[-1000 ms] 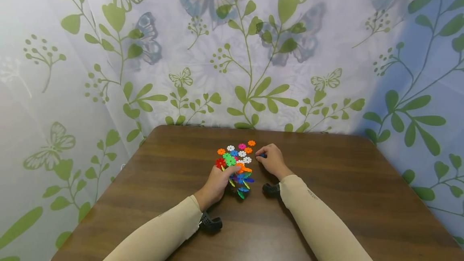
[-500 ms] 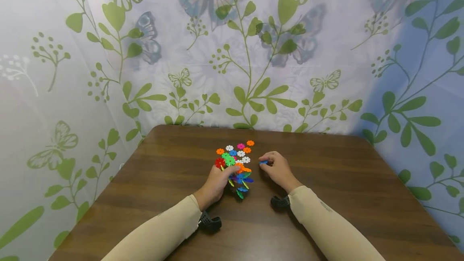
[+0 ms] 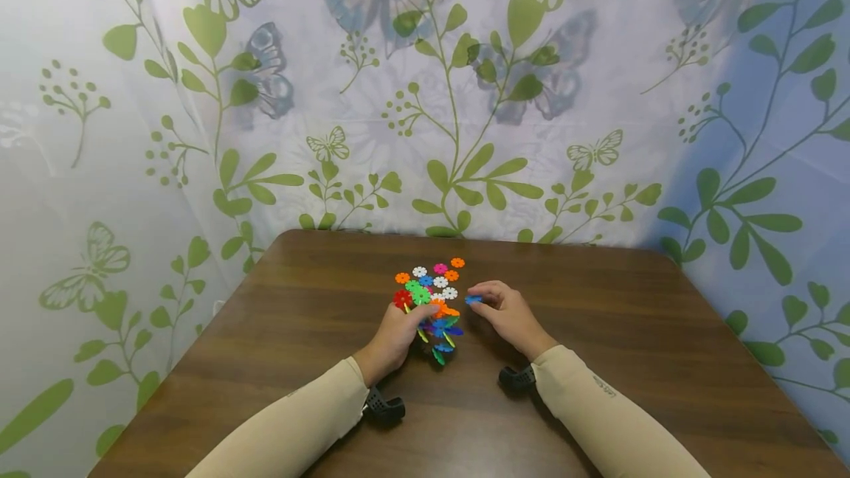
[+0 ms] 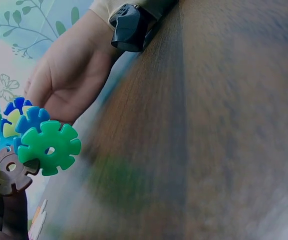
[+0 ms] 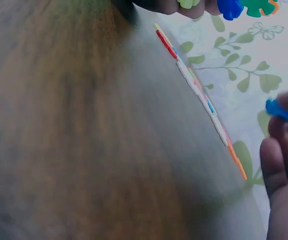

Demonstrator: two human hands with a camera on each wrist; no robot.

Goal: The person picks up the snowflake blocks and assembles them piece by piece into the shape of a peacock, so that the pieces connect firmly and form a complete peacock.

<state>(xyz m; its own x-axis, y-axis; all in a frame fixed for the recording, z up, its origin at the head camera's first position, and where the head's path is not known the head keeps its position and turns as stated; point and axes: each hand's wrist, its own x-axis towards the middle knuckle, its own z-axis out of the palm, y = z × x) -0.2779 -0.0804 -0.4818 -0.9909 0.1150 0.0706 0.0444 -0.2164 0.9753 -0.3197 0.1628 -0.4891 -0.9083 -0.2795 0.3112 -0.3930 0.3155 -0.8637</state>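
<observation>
My left hand (image 3: 393,336) grips a cluster of interlocked plastic flower discs (image 3: 441,327) in blue, orange, green, yellow and purple. In the left wrist view a green disc (image 4: 50,148) and a brown disc (image 4: 13,171) stick out of that cluster below the palm. To the right, my right hand (image 3: 514,316) pinches one blue flower disc (image 3: 473,300) between thumb and fingers. The right wrist view shows this blue disc (image 5: 284,117) nearly edge-on, held above the table. A short gap separates it from the cluster in the head view.
Loose flower discs lie flat on the brown table (image 3: 345,271) just beyond the cluster: white (image 3: 420,271), pink (image 3: 441,268), orange (image 3: 457,262), red (image 3: 402,298) and green among them. A curtain (image 3: 372,94) with leaves and butterflies hangs behind the table's far edge.
My right hand has drawn back toward me with the blue disc, then shifted slightly left; the disc now shows more of its face. The left hand and its cluster stay in place.
</observation>
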